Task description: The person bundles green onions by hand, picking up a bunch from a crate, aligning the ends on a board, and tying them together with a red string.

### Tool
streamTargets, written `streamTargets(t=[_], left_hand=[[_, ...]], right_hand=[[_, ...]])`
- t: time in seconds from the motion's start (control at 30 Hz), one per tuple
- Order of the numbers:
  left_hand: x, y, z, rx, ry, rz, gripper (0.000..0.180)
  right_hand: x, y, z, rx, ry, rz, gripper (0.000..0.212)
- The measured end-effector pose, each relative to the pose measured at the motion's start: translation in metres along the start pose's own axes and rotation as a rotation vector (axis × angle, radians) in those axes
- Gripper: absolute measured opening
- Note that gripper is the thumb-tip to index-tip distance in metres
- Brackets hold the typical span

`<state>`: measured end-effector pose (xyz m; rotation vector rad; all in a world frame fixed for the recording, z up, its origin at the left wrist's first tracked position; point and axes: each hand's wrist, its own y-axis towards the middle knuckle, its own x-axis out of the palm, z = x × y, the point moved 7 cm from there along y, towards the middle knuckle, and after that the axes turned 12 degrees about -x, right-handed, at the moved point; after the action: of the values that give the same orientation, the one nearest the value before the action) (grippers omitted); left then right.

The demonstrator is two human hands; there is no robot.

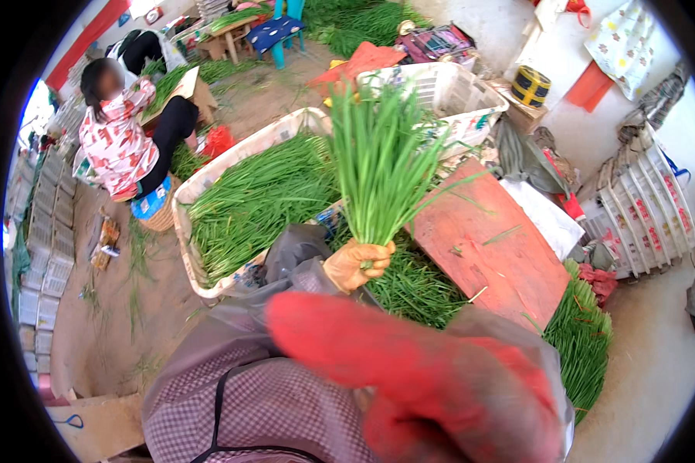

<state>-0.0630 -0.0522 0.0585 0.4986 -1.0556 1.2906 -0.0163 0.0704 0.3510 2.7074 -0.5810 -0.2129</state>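
My left hand (355, 265), in a tan glove, is closed around the lower stems of a bunch of green chives (378, 162). The leaves fan out upward. Close to the camera and blurred, my right hand (417, 370) wears a red glove. Its fingers stretch leftward with a gap below them, and nothing shows in its grip. Behind the bunch, a white plastic crate (184, 231) holds loose chives (262, 201). More loose chives (417, 285) lie just beyond my left hand, partly under a reddish board (490, 239).
At the board's right lies a dense pile of chives (583, 339). Another white crate (471, 96) stands behind; a stack of crates (645, 208) leans by the right wall. A seated person (120, 143) is at far left, near stacked crates (42, 262). Stray leaves litter the floor.
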Motion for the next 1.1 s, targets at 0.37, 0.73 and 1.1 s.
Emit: streamTargets(t=[0.37,0.73,1.1], left_hand=[[0.031,0.004,-0.003,-0.025,-0.03,-0.089,0.029],[0.042,-0.016,-0.014,-0.034,0.123,-0.057,0.021],[0.017,0.001,-0.014,0.138,0.481,0.132,0.035]], right_hand=[[-0.155,-0.02,0.229,0.609,-1.231,-0.119,0.05],[-0.22,-0.048,0.374,0.567,0.227,0.595,0.022],[-0.072,-0.034,0.267,0.132,0.275,0.038,0.084]])
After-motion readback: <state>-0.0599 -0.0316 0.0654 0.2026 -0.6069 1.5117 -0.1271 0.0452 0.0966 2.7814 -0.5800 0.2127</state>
